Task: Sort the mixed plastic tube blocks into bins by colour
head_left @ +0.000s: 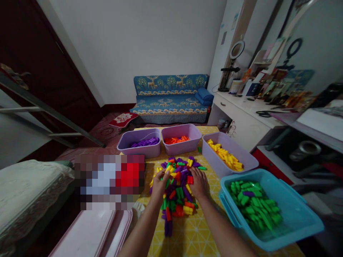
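A heap of small plastic bullet-shaped pieces [180, 192] in purple, green, yellow and orange-red lies on the yellow patterned tablecloth [206, 232]. At the heap's left side is my left hand [160, 181], thumb and fingers closed around a yellow bullet-shaped piece [169, 168]. My right hand [198, 181] rests against the right side, its fingers spread over purple and red pieces. Behind the heap stand a lilac bin of purple pieces [125, 149] and a lilac bin of orange pieces [184, 147]. To the right are a lilac bin of yellow pieces [242, 157] and a teal bin of green pieces [297, 217].
One purple piece [248, 193] lies among the green ones in the teal bin. Pale pink lids [88, 228] are at the lower left, beside a blurred patch. Beyond the table stands a blue sofa [171, 101]; a cluttered white dresser [241, 114] is on the right.
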{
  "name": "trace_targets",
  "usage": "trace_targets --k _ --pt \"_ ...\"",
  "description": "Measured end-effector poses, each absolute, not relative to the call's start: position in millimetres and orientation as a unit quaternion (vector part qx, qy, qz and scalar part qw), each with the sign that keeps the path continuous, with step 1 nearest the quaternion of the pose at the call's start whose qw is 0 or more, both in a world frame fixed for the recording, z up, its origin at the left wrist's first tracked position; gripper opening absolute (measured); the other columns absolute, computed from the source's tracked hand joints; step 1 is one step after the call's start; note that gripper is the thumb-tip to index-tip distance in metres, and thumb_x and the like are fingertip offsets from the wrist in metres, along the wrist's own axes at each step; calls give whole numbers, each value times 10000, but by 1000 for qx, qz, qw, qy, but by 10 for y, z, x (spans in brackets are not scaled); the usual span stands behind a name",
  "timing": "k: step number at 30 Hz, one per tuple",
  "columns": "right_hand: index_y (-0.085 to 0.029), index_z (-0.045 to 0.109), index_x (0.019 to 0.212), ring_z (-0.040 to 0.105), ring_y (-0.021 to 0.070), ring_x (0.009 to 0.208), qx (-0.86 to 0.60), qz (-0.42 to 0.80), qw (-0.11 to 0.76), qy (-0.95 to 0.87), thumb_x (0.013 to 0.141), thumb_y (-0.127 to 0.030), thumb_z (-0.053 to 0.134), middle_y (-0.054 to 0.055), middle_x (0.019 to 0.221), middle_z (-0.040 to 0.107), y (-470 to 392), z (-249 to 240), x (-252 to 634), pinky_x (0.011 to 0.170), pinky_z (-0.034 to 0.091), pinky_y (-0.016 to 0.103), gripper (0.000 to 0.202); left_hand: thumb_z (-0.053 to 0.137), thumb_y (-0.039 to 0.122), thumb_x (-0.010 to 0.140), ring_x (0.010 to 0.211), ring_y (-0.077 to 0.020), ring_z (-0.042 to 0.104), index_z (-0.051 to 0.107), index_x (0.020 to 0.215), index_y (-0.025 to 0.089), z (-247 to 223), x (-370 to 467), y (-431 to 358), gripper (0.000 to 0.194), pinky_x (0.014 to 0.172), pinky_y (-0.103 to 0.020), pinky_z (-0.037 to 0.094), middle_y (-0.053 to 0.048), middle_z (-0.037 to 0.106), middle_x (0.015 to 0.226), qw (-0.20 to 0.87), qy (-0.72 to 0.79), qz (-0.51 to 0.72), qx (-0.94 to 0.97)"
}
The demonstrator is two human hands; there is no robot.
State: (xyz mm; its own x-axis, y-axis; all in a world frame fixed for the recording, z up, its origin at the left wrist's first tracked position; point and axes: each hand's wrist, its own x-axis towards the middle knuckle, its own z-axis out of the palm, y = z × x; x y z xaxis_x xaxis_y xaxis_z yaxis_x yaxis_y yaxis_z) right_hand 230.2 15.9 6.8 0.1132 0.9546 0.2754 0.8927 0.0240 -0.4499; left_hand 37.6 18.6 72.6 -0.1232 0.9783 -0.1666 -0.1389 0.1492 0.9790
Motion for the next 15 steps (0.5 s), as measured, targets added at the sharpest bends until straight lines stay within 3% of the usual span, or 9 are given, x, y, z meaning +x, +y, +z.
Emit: trace_targets --k 3,8,12,15 --pt "-176 572 1310 428 230 1340 -701 57 262 -661 855 -159 452 86 1401 563 167 59 2305 1149 224 431 471 770 520 617 717 -172 660 714 884 154 714 463 304 456 666 -253 480 -30 726 749 512 524 526 432" --pt "-201 586 1294 413 222 1360 -705 65 256 -658 892 -153 402 76 1412 555 181 9 2325 1158 203 447 445 759 455 622 626 -176 636 740 780 154 742 574 569 341 591 -256 464 -37 719 670 491 521 489 498" --pt "-185 608 1259 421 231 1354 -696 72 280 -657 862 -137 422 91 1390 571 180 15 2340 1158 215 445 441 772 448 586 534 -146 592 718 714 142 764 597 658 336 528 -236 439 -10 664 573 518 520 483 477" --pt "-183 628 1225 491 221 1283 -664 70 336 -664 796 -132 472 93 1322 619 189 -11 2371 1125 296 414 459 770 461 582 503 -135 576 719 766 150 705 590 577 365 513 -241 447 3 664 585 552 523 478 440"
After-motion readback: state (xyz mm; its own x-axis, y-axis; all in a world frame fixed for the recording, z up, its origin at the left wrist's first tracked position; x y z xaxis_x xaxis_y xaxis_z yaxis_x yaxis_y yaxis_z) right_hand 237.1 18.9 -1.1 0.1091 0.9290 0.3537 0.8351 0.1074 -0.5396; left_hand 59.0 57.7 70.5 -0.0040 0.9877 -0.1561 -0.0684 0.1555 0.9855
